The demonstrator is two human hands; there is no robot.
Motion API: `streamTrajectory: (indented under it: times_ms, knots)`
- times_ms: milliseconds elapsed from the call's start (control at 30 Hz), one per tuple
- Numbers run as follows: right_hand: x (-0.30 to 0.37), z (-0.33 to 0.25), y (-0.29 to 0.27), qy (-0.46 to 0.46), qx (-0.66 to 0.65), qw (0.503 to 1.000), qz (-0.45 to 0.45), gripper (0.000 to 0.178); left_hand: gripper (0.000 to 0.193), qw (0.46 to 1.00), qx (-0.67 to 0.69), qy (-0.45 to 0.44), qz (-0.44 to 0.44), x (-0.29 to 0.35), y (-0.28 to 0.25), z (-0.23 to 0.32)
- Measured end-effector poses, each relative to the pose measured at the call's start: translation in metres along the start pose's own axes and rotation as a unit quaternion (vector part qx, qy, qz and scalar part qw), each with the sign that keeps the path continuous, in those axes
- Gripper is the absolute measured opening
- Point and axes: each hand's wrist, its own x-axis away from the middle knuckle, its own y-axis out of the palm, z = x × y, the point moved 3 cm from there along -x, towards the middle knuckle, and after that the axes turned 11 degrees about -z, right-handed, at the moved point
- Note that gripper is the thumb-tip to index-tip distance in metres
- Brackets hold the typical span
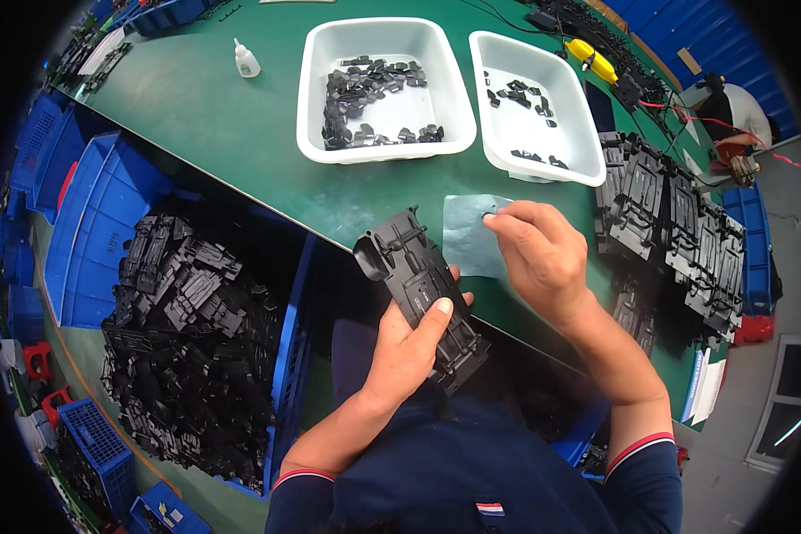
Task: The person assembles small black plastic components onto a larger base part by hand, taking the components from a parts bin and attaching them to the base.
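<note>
My left hand (409,347) is wrapped round a long black moulded plastic part (423,280), its thumb pressed on the upper face. The part is tilted, its wide end up and away from me, in front of the table edge. My right hand (543,254) is closed in a pinch over a pale bluish sheet or flat bag (468,240) lying on the table. A tiny dark spot shows at its fingertips; what they hold is too small to make out. Two white tubs, one left (387,153) and one right (543,165), contain small black pieces.
Stacked black moulded parts (672,214) lie on the green table (240,133) at right. A white squeeze bottle (246,59) stands far left; a yellow tool (591,60) lies far right. Below left, a blue crate (107,231) stands by a heap of black parts (187,356).
</note>
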Motion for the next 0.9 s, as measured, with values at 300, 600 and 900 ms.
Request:
streamTrajectory:
  times_ms: [300, 600, 900]
  knots:
    - [-0.002, 0.018, 0.006, -0.002, 0.060, 0.998, 0.005, 0.029, 0.039, 1.000, -0.002, -0.011, -0.001, -0.004, -0.003, 0.000]
    - [0.007, -0.008, -0.025, -0.110, 0.067, 0.991, 0.036, 0.037, 0.038, 1.000, -0.006, 0.008, -0.021, 0.005, 0.004, 0.006]
    - [0.019, -0.035, -0.040, -0.098, -0.006, 0.995, 0.014, 0.042, 0.037, 0.993, -0.046, 0.044, -0.099, 0.013, 0.030, 0.017]
